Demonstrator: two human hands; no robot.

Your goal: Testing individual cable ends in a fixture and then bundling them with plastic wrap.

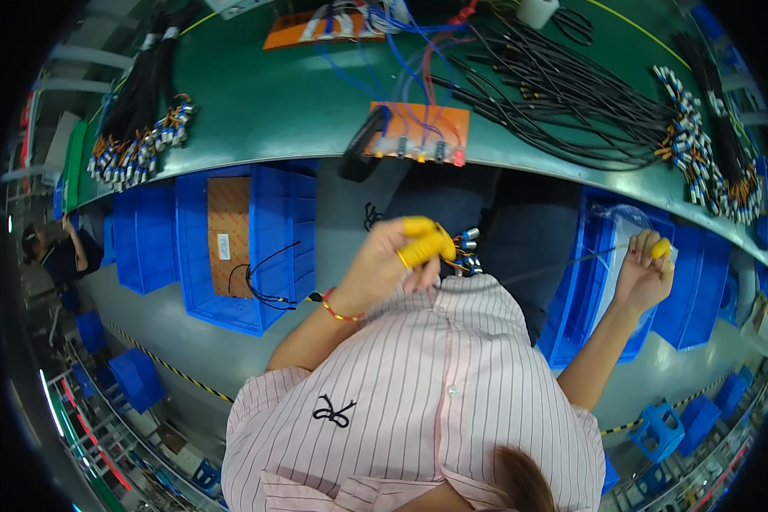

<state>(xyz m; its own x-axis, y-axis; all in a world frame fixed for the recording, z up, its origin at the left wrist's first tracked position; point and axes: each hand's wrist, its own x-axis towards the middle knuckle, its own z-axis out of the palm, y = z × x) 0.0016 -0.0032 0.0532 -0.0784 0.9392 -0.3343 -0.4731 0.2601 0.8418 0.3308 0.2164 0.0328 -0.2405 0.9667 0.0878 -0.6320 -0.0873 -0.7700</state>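
My left hand, with yellow finger cots on its fingers, is closed in front of my shirt. Beside its fingertips sticks out a bunch of small silver connectors with orange and blue wires, and the fingers appear closed on their black cables. Raised at the right is my right hand, its fingers pinched together, with a yellow cot on a fingertip. A thin, blurred cable runs from near the connectors to these fingers. My left palm is turned away, so the exact grip is hidden.
An orange test board with wires sits at the green bench's near edge, a black clamp beside it. Black cables and connector bundles lie on the bench. Blue bins flank me; one holds cardboard.
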